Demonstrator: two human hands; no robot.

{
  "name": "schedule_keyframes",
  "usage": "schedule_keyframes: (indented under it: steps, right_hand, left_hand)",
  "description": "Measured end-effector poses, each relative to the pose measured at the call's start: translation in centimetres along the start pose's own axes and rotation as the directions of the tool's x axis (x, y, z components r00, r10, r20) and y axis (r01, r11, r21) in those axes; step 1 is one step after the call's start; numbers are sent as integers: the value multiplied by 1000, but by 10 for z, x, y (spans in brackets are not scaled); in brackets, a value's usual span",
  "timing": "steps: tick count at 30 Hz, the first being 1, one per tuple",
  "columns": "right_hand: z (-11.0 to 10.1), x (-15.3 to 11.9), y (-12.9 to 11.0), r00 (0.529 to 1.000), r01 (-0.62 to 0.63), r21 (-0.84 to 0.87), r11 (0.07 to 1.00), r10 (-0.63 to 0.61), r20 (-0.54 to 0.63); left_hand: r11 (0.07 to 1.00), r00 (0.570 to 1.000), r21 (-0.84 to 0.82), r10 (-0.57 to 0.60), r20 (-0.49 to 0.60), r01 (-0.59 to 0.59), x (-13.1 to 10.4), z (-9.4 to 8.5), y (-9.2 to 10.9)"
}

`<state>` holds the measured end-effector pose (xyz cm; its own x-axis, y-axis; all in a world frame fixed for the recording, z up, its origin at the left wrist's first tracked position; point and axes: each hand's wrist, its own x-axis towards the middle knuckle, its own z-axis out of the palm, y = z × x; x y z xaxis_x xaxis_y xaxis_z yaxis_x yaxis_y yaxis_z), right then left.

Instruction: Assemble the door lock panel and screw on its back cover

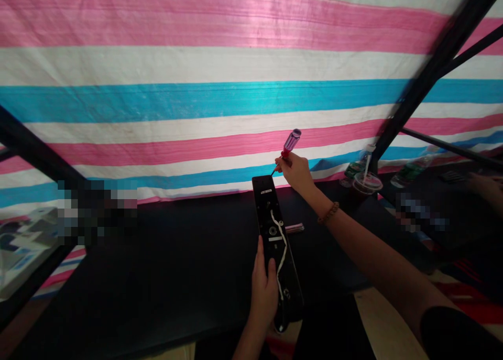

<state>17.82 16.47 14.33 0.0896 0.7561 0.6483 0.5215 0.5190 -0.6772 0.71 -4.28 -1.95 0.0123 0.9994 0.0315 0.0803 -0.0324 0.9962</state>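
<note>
A long black casing (264, 203) with a white cable (283, 244) along its inside lies over the front part of the black table, its far end pointing away from me. My left hand (265, 286) grips the casing's near left side, thumb on top and fingers along the edge. Pinched in my right hand (295, 172) is a screwdriver (292, 141) with a clear purplish and red handle, tilted, its tip at the far right corner of the casing. Beside the casing's right edge lies a small pinkish object (294, 228).
On the black table (188, 255), a lidded cup with a straw (367, 183) and a bottle (353, 168) stand at the right. Another bottle (411, 172) and another person's hand (487, 184) are farther right. Black metal posts (416, 95) frame a striped sheet.
</note>
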Motion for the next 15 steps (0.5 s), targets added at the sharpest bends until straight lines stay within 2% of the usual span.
schedule_keyframes:
  steps: [15]
  right_hand:
    - [-5,-10,5,997,-64,25,998,65,-34]
  left_hand:
    - [1000,1000,-11,-8,-4,8,0,0,4]
